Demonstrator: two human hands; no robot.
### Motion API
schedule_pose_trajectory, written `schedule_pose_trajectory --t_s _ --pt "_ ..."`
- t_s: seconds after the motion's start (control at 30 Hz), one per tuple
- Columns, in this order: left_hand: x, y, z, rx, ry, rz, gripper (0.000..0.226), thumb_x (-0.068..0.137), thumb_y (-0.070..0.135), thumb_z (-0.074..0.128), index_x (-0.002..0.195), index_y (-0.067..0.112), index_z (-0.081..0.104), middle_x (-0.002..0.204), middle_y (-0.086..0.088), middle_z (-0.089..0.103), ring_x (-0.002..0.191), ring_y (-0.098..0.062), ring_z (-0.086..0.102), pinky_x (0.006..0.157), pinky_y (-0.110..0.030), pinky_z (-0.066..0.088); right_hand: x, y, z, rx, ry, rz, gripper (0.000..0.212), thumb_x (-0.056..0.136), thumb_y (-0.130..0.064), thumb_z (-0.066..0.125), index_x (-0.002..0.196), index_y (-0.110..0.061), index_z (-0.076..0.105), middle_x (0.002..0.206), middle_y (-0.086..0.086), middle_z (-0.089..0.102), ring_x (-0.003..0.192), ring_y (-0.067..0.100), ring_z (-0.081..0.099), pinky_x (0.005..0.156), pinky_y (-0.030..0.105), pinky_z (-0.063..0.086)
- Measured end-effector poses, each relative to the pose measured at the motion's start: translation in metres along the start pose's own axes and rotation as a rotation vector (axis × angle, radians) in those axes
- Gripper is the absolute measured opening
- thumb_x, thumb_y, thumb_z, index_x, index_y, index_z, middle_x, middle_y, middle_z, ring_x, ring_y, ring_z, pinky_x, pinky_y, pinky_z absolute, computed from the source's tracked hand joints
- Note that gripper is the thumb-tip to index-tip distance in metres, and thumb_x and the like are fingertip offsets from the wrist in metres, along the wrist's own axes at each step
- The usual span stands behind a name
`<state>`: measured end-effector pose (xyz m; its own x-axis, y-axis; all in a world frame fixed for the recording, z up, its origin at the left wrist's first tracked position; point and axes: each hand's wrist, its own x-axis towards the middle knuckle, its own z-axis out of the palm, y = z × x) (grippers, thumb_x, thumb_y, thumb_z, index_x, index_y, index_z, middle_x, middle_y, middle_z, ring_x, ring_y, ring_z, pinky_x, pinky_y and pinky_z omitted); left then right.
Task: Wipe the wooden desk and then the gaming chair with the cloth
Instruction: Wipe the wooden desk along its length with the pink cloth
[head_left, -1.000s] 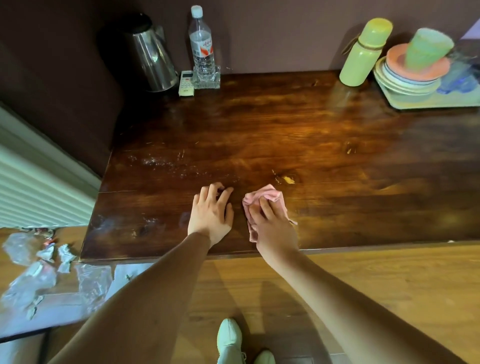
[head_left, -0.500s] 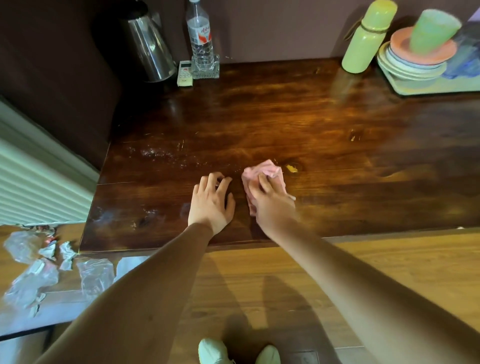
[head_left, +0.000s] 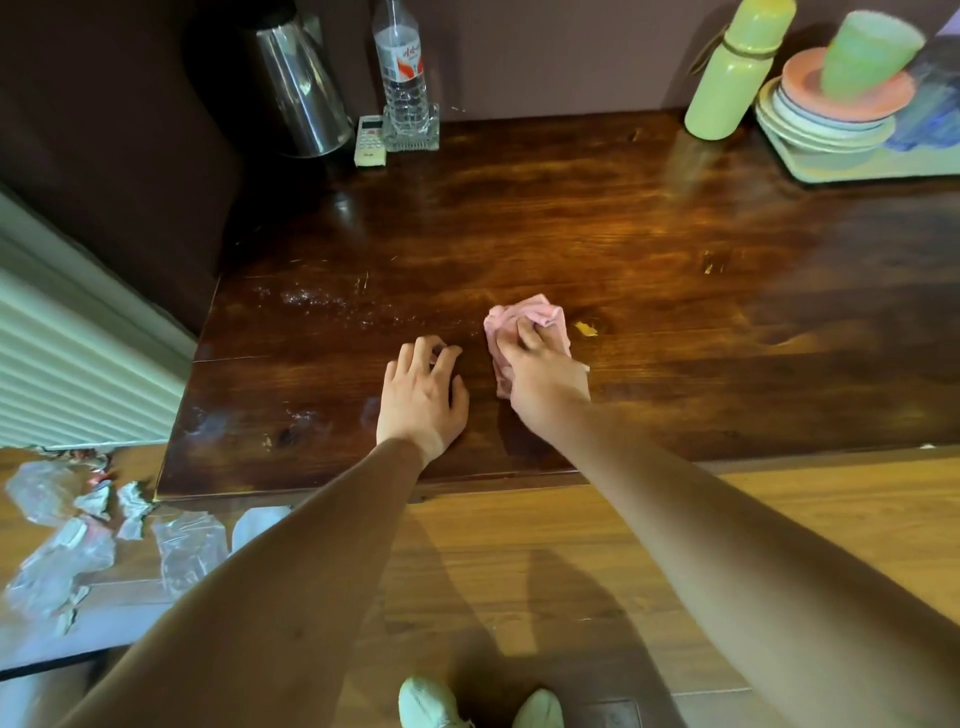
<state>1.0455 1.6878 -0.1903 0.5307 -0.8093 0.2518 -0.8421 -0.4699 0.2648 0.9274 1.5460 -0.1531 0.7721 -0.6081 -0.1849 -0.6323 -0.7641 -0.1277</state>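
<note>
Wiping now: the right grip (head_left: 545, 374) holds the small pink crumpled cloth (head_left: 524, 312). Its fingers curl into the cloth and press it down on the dark shiny wooden table (head_left: 675, 249).
Left grip: the left grip (head_left: 421, 400) holds nothing. It rests on the table just beside the cloth, with loose, slightly bent fingers.
Where the cloth is: near the front middle of the table, partly under the right grip.
Done so far: I think only a little of the table is wiped.
Left on the table: white dusty specks (head_left: 311, 300) lie to the left of the cloth. A small yellow crumb (head_left: 586, 328) sits just beside it on the right. Pale smears (head_left: 208, 421) show near the front left corner.
Left after that: the whole gaming chair.
Hidden: the gaming chair is not in the picture at all. A good part of the cloth is under the hand.
Cut off: the right end of the table runs out of the picture.
Hard to see: the stack of coloured round plates (head_left: 826, 122) at the back right is blurry.
</note>
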Motion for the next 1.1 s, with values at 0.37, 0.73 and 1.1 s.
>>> schedule_pose_trajectory --t_s 0.37,0.73,1.1 --pt "0.001 -0.003 0.004 -0.010 0.009 -0.023 0.037 0.096 0.022 0.052 0.131 0.016 0.062 0.128 -0.004 0.052 0.112 -0.027 0.050 0.087 -0.044 0.047 -0.066 -0.014 0.021 -0.044 0.048 -0.078 0.081 0.088 -0.037 0.076 0.157 -0.032 0.034 0.168 -0.004 0.024 0.153 0.022 0.026 0.087 0.043 0.057" --pt "0.001 -0.005 0.002 -0.026 -0.002 -0.026 0.039 0.096 0.024 0.056 0.133 0.017 0.061 0.128 -0.003 0.050 0.111 -0.025 0.049 0.089 -0.043 0.047 -0.013 -0.030 -0.006 0.020 0.017 0.009 0.071 0.101 -0.031 0.061 0.162 -0.024 0.025 0.168 0.004 0.020 0.154 0.029 0.017 0.092 0.057 0.059" --pt "0.005 -0.005 -0.003 -0.125 -0.030 -0.093 0.044 0.095 0.027 0.055 0.136 0.015 0.062 0.129 -0.005 0.050 0.114 -0.027 0.050 0.095 -0.044 0.046 -0.042 -0.028 0.016 -0.024 0.059 -0.100 0.081 0.094 -0.047 0.069 0.162 -0.026 0.030 0.168 0.002 0.025 0.156 0.028 0.021 0.110 0.039 0.047"
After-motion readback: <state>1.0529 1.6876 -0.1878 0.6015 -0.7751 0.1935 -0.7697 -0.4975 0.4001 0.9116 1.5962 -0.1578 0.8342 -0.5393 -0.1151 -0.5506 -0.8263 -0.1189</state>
